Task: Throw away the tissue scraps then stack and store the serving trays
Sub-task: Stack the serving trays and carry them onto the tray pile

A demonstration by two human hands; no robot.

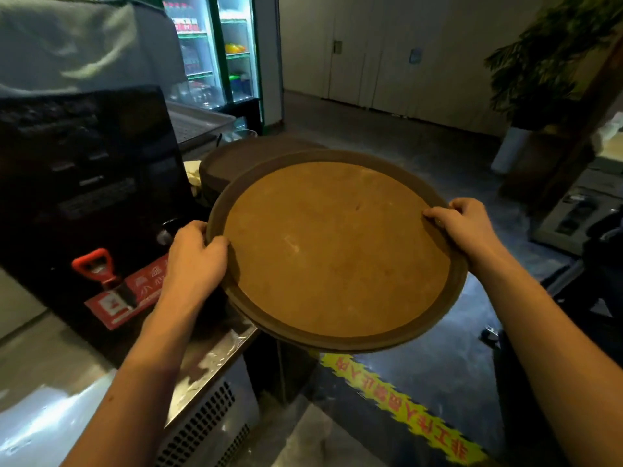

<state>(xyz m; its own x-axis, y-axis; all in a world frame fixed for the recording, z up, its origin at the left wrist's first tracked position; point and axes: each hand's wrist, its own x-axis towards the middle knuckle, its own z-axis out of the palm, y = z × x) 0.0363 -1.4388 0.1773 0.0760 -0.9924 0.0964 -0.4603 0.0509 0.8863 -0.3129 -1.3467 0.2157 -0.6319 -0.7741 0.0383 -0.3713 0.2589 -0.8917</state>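
Note:
A round brown serving tray [337,251] with a tan cork-like inner face fills the middle of the view, held up in the air. My left hand [195,261] grips its left rim and my right hand [468,230] grips its right rim. A second rim edge shows under the tray's lower left, so it may be a stack. Behind it, farther away, another dark round tray [242,160] lies on the counter's far end, partly hidden by the held tray. A pale crumpled scrap [194,175] lies left of that tray.
A black hot-water machine [87,183] with a red tap handle [97,267] stands on the steel counter [60,392] at left. Lit drink fridges [219,52] stand behind. Dark floor with yellow warning tape [404,406] lies below; a potted plant [539,79] is at right.

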